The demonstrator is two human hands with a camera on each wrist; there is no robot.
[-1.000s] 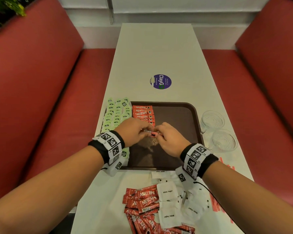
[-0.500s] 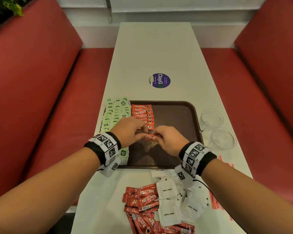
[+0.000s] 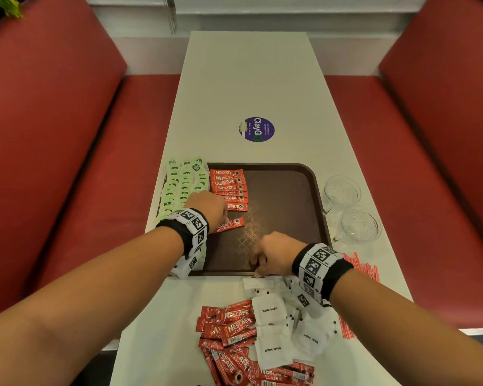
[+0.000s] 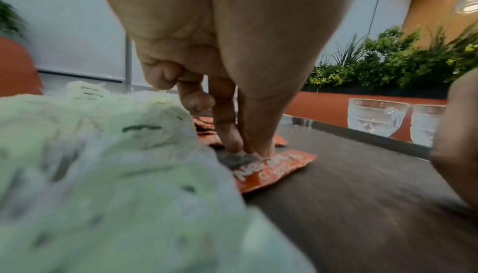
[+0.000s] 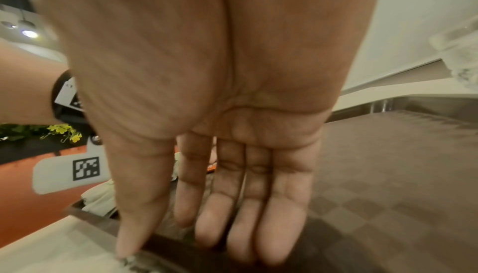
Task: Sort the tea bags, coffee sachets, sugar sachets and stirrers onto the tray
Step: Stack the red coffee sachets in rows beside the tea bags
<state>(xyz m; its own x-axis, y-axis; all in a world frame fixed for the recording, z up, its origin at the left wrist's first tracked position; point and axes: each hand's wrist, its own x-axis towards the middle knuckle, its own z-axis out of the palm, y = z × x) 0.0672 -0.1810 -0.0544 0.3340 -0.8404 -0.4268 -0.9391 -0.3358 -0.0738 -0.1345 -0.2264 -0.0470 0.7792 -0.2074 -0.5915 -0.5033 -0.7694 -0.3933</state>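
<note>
A brown tray (image 3: 290,190) lies mid-table with a row of red coffee sachets (image 3: 229,188) along its left side. My left hand (image 3: 224,218) pinches the left end of one more coffee sachet (image 3: 232,224), which lies tilted on the tray just below that row; in the left wrist view thumb and forefinger (image 4: 227,134) meet on the sachet (image 4: 271,167). My right hand (image 3: 258,267) hovers empty at the tray's near edge, fingers straight (image 5: 282,226). Green tea bags (image 3: 184,185) cover the tray's left edge. Loose coffee sachets (image 3: 234,327) and white sugar sachets (image 3: 271,310) lie nearer me. Red stirrers (image 3: 363,268) lie at right.
Two glass cups (image 3: 342,190) (image 3: 360,224) stand right of the tray. A purple round sticker (image 3: 256,129) is on the white table beyond the tray. Red bench seats flank the table on both sides.
Both hands held the sachet together over the tray. Now my right hand has let go and drawn back to the near edge, while my left has lowered the sachet onto the tray.
</note>
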